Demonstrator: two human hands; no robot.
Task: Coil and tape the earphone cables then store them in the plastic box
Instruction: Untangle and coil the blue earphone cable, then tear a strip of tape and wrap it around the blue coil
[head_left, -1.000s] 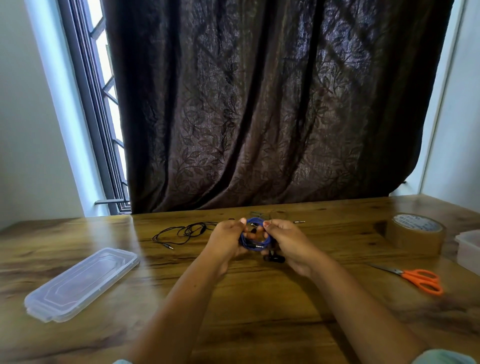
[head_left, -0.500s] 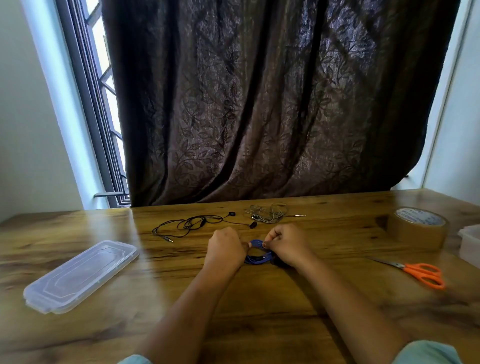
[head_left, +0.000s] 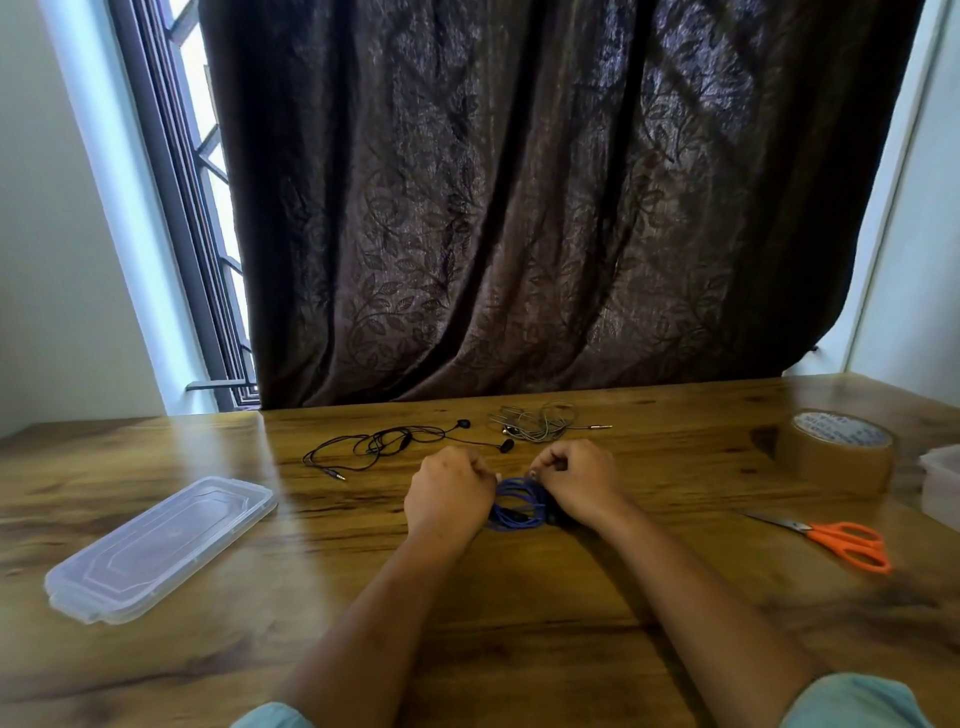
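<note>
A coiled blue earphone cable (head_left: 514, 501) lies low on the wooden table (head_left: 519, 623), held between both hands. My left hand (head_left: 449, 493) grips its left side with curled fingers. My right hand (head_left: 576, 480) pinches its upper right part. Loose black earphones (head_left: 395, 441) lie behind my left hand, and a tangled grey pair (head_left: 540, 423) lies behind my right hand. A roll of brown tape (head_left: 836, 452) stands at the right. The plastic box (head_left: 940, 480) shows only partly at the right edge.
A clear plastic lid (head_left: 161, 545) lies flat at the left. Orange-handled scissors (head_left: 836, 540) lie at the right, in front of the tape. A dark curtain (head_left: 545, 208) hangs behind the table, with a window (head_left: 208, 156) to its left.
Both hands have come down with the blue coil from above the table to its surface. The black and grey earphones behind them are now uncovered.
</note>
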